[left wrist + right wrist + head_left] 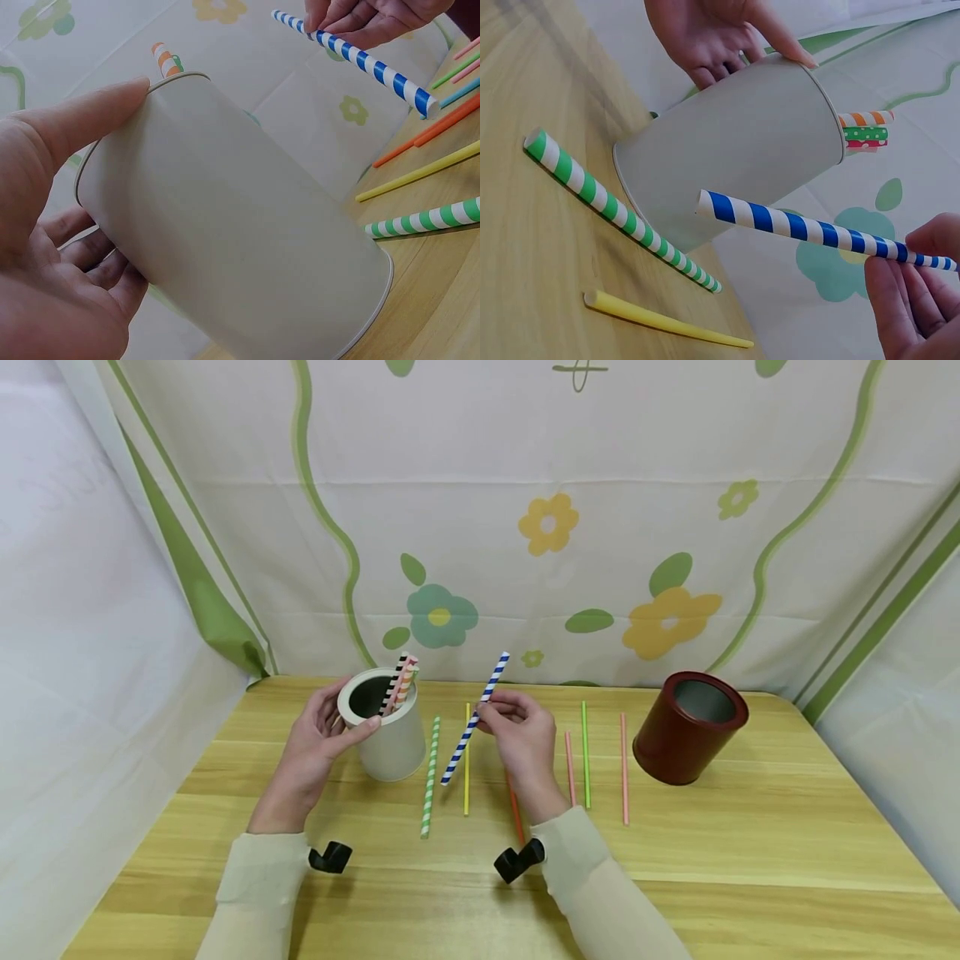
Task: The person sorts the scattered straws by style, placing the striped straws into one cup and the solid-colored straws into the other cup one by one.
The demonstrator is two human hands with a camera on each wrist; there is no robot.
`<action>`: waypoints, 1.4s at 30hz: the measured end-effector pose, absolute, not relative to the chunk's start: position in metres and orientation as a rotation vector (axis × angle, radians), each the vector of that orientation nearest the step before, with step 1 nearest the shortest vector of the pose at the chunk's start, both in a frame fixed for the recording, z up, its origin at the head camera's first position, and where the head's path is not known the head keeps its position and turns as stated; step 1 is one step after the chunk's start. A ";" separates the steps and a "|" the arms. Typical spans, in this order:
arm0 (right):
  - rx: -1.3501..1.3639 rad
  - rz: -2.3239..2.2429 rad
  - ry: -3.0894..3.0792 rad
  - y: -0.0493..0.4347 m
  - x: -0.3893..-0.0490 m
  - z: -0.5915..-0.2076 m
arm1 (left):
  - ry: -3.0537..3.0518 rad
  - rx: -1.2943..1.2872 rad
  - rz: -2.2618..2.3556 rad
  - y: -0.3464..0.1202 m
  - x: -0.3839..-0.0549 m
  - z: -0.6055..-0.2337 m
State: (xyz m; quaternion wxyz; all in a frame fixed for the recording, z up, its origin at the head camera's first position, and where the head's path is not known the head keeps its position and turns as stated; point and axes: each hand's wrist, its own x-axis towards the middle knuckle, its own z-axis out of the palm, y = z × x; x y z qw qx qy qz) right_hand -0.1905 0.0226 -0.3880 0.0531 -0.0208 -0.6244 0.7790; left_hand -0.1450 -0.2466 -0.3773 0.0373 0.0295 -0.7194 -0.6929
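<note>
Lightly is how I'd treat this blue-and-white straw point(461, 750): it looks like stiff rolled paper, next to weightless, with little slip, though a hard squeeze could crease it. My right hand point(521, 731) has it pinched between thumb and fingertips above its middle, a sensible place, I judge, since the lower length stays free and the straw doesn't bend. It slants in the air just beside the white can point(393, 747), not touching it. My left hand point(311, 756) is curled about that can, thumb on the rim and fingers bent against the side; the wall seems rigid and smooth, so a gentle grip high up ought to steady it. Inside it lean several patterned straws, an orange-striped straw point(866, 118) among them. On the pale wood-grain table point(375, 893) a green-striped straw point(430, 781) lies nearest the can, then a yellow straw point(467, 777), with an orange straw point(517, 814) partly under my right hand, and a light green straw point(586, 760) between two pink ones farther right. A dark red can point(671, 739) stands well apart at the right. Behind everything hangs a whitish curtain point(450, 527) printed with flowers and leaves, folding round at both sides.
</note>
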 end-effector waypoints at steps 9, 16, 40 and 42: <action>-0.040 2.345 -1.869 0.028 -0.188 -0.390 | -2.198 0.092 -2.137 -0.247 -0.145 -0.377; -0.018 2.331 -1.814 0.035 -0.190 -0.387 | -2.193 0.092 -2.140 -0.247 -0.145 -0.375; 0.229 2.381 -1.523 0.023 -0.177 -0.348 | -2.203 0.089 -2.132 -0.248 -0.146 -0.376; 0.243 2.379 -1.496 0.017 -0.176 -0.343 | -2.205 0.086 -2.131 -0.247 -0.146 -0.376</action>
